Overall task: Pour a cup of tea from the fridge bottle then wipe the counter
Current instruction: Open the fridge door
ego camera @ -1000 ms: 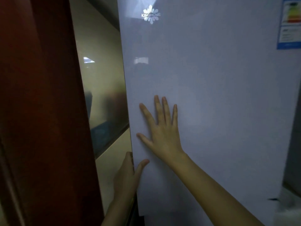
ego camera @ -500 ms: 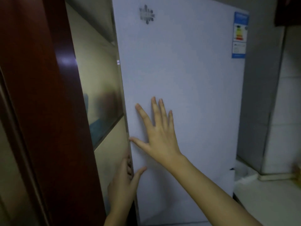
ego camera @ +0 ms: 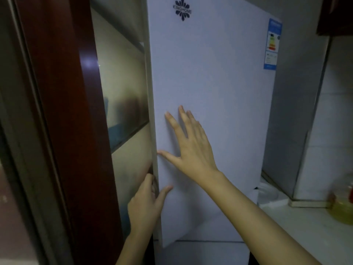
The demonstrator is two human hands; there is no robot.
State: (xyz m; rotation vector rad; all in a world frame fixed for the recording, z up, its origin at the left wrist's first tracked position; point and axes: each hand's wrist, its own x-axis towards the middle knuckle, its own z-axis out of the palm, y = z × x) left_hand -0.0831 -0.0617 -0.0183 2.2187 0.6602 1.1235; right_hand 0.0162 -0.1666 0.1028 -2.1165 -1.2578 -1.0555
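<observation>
The white fridge door (ego camera: 210,83) with a dark flower logo fills the middle of the head view. It stands slightly ajar, its lower corner out from the fridge body. My left hand (ego camera: 147,203) curls its fingers around the door's left edge, thumb on the front face. My right hand (ego camera: 191,146) lies flat on the door face with its fingers spread, holding nothing. No tea bottle or cup shows in this frame.
A dark red wooden door frame (ego camera: 66,111) stands close on the left, with a frosted glass panel (ego camera: 122,92) behind it. A pale counter (ego camera: 305,226) runs along the right, and a blurred jar of yellowish liquid (ego camera: 343,207) sits at its right edge.
The fridge door has swung away from me toward the fridge body. Both hands stayed on it. The counter and the jar on the right have come into view.
</observation>
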